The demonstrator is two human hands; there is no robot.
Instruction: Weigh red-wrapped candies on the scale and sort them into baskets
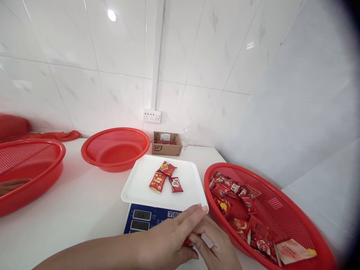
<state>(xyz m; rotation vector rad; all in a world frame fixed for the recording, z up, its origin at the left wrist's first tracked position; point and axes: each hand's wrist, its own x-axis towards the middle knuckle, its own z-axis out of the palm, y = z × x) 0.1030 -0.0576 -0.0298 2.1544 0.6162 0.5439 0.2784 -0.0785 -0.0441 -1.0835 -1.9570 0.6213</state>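
Note:
My left hand and my right hand meet over the front right of a blue weighing scale. Between them a small part of a red packet shows; the fingers hide most of it. The left fingers lie across the right hand, with its thumb below the packet. On the scale's white tray lie three small wrapped snacks: a red and gold packet, a packet with a yellow emblem and a dark red packet. Both hands partly cover the scale's keypad.
At the right, a red basket holds several red packets and a pale card. Another red basket stands behind left, beside a small cardboard box. In the far-left basket a person's hand is visible.

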